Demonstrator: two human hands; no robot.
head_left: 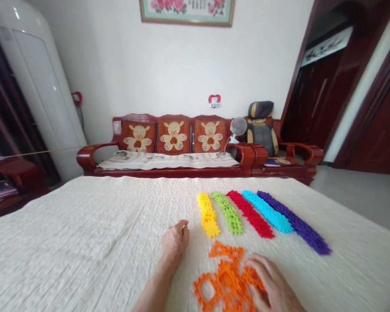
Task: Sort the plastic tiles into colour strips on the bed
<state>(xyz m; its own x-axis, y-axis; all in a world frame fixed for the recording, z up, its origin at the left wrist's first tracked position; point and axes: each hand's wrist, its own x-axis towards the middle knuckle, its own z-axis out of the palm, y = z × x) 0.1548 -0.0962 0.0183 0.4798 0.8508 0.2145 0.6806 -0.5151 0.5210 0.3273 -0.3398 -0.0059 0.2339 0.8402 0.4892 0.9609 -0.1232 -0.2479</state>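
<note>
My left hand (176, 238) rests on the cloth left of the coloured rows, its fingers curled in and nothing showing in them. At the near right, my right hand (269, 277) reaches over a loose pile of orange plastic interlocking pieces (228, 279). Its thumb and fingers close around one orange interlocking piece (254, 277), partly hidden by the hand. Some orange pieces are square frames with notched edges, and a few overlap. Beyond the pile lie a yellow row (208, 214), a green row (228, 212) and a red row (251, 214) of similar pieces.
Farther right are a light blue row (268, 211) and a purple row (294, 222). A cream quilted cloth (84, 234) covers the table. Behind it stands a wooden sofa (91, 156) with bear cushions (174, 136), and a small fan (238, 127).
</note>
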